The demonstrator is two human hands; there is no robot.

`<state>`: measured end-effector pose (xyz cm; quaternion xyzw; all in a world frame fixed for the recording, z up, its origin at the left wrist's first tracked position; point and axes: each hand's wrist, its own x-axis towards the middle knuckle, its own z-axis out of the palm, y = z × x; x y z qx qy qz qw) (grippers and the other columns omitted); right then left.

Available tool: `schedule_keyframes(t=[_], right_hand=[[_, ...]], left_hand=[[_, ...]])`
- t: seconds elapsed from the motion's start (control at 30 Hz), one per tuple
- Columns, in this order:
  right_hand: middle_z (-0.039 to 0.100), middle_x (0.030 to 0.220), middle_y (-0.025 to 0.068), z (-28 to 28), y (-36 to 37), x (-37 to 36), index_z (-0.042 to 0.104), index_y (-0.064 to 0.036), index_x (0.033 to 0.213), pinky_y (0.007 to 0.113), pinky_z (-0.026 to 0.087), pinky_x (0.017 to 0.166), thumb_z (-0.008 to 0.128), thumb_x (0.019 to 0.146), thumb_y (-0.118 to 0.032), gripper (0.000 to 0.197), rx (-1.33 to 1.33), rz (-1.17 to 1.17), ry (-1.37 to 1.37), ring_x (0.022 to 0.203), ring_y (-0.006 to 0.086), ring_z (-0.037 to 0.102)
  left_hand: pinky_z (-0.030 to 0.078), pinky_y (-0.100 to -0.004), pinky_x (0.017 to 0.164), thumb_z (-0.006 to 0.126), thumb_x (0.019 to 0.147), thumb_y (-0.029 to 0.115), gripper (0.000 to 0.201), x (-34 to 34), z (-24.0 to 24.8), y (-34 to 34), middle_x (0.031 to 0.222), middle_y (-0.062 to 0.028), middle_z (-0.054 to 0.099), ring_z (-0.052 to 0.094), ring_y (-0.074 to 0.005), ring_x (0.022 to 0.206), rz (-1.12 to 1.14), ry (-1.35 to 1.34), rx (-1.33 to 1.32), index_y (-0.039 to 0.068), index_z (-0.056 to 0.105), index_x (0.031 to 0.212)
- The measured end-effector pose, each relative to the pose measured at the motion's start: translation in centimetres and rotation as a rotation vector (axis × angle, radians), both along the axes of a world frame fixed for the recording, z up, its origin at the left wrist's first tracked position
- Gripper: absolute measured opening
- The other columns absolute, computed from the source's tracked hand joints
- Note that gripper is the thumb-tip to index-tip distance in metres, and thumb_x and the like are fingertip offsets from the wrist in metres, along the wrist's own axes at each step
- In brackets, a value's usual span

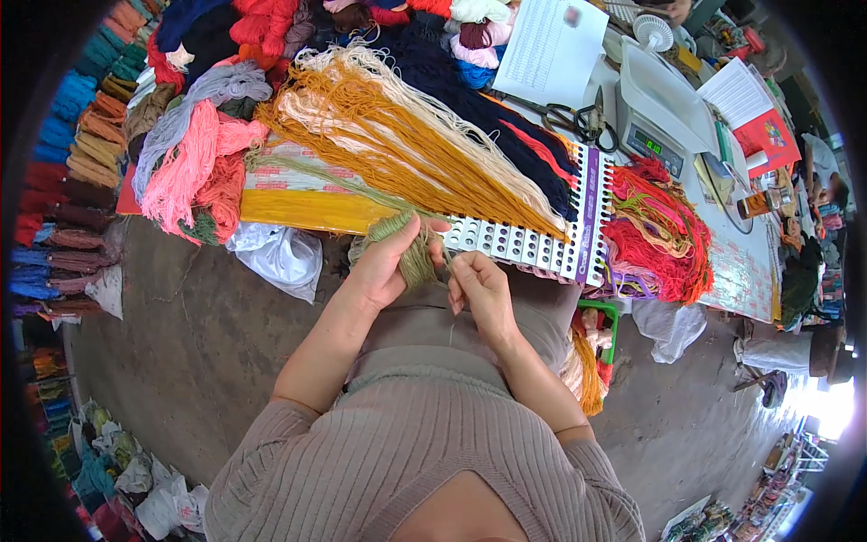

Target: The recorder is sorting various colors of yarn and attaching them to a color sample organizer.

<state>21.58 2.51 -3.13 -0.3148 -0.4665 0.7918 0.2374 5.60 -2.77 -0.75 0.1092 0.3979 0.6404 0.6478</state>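
In my left hand [394,262] is a bundle of olive-green yarn [417,260], held over my lap with the fingers wrapped round it. Close beside it, my right hand [481,291] pinches a thin strand of the same yarn, whose loose end hangs below. A green length [330,182] runs back from the bundle over the table edge. Beyond my hands lies a white thread card [506,242] with rows of holes and a purple strip [591,217]. Mustard yarn [388,144], cream yarn [433,117] and dark navy yarn [506,135] fan out from its holes.
Pink and grey skeins [194,163] pile at the table's left. Red yarn [659,235] lies right of the card. Scissors [591,122], a printed sheet [553,54] and a digital scale [655,144] sit farther back. A green basket [605,318] stands below the table, by my right leg.
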Motion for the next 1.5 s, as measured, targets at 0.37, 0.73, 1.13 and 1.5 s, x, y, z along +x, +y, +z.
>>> schedule_keyframes(t=[0.37, 0.73, 1.13, 1.5], right_hand=[[0.059, 0.107, 0.0083, 1.9, 2.2, 3.9, 0.059, -0.0042, 0.083, 0.029, 0.040, 0.087, 0.059, 0.084, -0.006, 0.002, 0.503, -0.177, -0.027, 0.097, 0.0181, 0.054], [0.039, 0.063, -0.0030, 7.9, 10.1, 28.0, 0.047, -0.0079, 0.080, 0.019, 0.026, 0.044, 0.054, 0.082, -0.003, 0.008, 0.557, -1.184, 0.439, 0.052, 0.0054, 0.032], [0.062, 0.066, 0.0067, -2.5, 7.9, 0.5, 0.061, -0.0001, 0.092, 0.026, 0.047, 0.056, 0.056, 0.086, -0.011, 0.013, 0.505, -0.006, -0.357, 0.058, 0.0118, 0.058], [0.062, 0.063, 0.0043, -2.8, 7.7, -0.6, 0.065, -0.0032, 0.086, 0.029, 0.044, 0.054, 0.056, 0.086, -0.021, 0.021, 0.758, -0.100, -0.623, 0.055, 0.0154, 0.057]], left_hand=[[0.039, -0.0213, 0.053, 0.041, 0.096, 0.040, 0.048, -2.3, -2.1, -1.8, 0.045, 0.0019, 0.040, 0.048, -0.0084, 0.056, -0.309, 0.141, 0.185, -0.001, 0.063, 0.089], [0.035, -0.0210, 0.045, 0.045, 0.095, 0.032, 0.057, -14.7, 0.5, -9.2, 0.073, -0.0033, 0.054, 0.032, -0.0053, 0.039, 0.319, -0.467, 0.757, 0.006, 0.024, 0.142], [0.053, -0.0267, 0.061, 0.051, 0.093, 0.034, 0.039, -1.5, -2.6, 1.8, 0.115, -0.0043, 0.056, 0.060, -0.0131, 0.071, -0.309, 0.027, -0.154, 0.008, 0.050, 0.122], [0.034, -0.0190, 0.040, 0.055, 0.087, 0.015, 0.019, -0.3, -4.9, 5.6, 0.071, -0.0012, 0.057, 0.044, -0.0063, 0.045, -0.311, 0.402, -0.111, 0.002, 0.060, 0.099]])
